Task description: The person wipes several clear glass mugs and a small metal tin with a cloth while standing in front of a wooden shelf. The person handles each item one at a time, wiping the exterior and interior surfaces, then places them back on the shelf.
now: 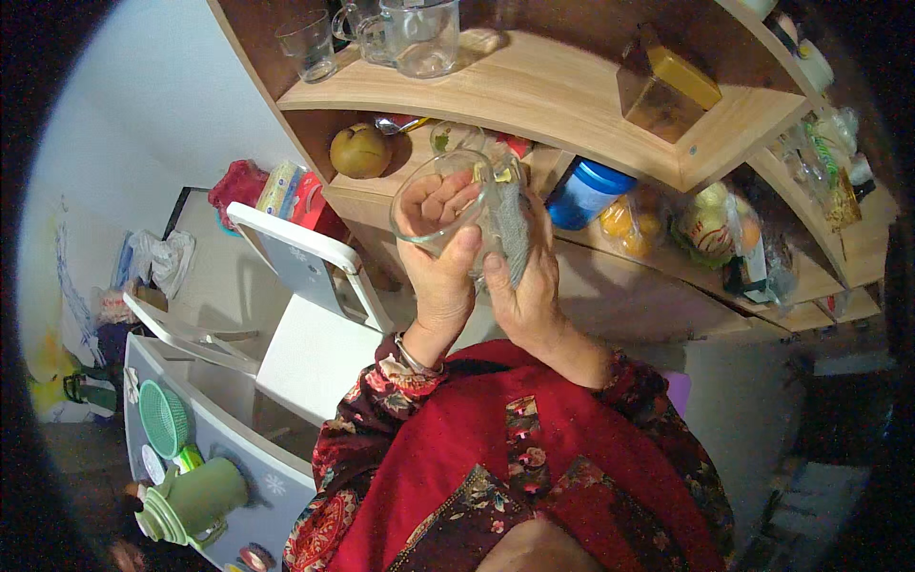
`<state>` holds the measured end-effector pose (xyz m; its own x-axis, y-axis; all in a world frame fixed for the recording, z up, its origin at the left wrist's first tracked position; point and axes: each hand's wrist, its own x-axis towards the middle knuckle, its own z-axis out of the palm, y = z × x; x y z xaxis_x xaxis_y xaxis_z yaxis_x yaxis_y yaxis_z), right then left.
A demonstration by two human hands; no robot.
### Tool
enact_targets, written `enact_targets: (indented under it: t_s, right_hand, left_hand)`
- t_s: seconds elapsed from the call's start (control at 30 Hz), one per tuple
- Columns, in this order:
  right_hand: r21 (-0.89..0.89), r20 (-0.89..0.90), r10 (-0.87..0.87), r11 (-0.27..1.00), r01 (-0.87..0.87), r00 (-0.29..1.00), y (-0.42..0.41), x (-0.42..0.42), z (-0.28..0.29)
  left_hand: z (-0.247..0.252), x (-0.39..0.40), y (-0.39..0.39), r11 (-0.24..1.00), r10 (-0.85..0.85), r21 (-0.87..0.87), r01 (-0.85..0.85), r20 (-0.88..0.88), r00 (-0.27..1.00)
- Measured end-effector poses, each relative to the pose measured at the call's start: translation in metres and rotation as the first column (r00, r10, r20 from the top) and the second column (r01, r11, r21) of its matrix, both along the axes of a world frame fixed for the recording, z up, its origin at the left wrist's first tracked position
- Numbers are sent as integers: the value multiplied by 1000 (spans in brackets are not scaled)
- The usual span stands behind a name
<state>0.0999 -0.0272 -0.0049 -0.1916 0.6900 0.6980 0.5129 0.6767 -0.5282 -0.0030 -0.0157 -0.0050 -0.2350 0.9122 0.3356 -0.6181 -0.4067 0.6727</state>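
Note:
My left hand (437,275) is wrapped around a clear drinking glass (477,204), with its rim tilted towards the left. The fingers show through the glass wall. My right hand (535,289) presses a grey cloth (510,232) against the glass's right side and base. Part of the glass is hidden by the cloth and the fingers. Both hands are in front of a wooden shelf unit (572,89). Just behind the glass, a second clear glass vessel (457,132) stands on the lower shelf.
A glass jug (427,46) and a tumbler (306,53) share the upper shelf with a yellow-lidded box (661,93). Below are a round brown fruit (361,151), a blue-lidded jar (590,194) and bagged orange fruit (630,223). At left are a white chair (314,361) and a green thermos jug (204,497).

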Motion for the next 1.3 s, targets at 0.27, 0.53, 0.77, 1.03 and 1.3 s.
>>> enact_targets:
  t_s: [0.27, 0.53, 0.77, 1.03, 1.3]
  right_hand:
    - [136, 264, -41, 991, 5, 964, -17, 2, 3]
    - [165, 164, -9, 986, -18, 986, 15, 35, 18]
    - [173, 321, -3, 983, -55, 947, -19, 65, 12]
    - [199, 204, 79, 973, -120, 976, -17, 101, 16]
    - [457, 383, 92, 846, -274, 919, -20, 138, -7]
  left_hand:
    - [0, 4, 5, 991, -27, -126, 39, 101, 994]
    - [4, 36, -16, 994, -33, -105, 36, 36, 999]
    - [11, 55, -10, 968, -136, -180, 175, 209, 968]
    - [13, 92, -24, 951, -146, -243, 193, 196, 970]
    - [39, 115, -38, 889, -221, -356, 288, 217, 951]
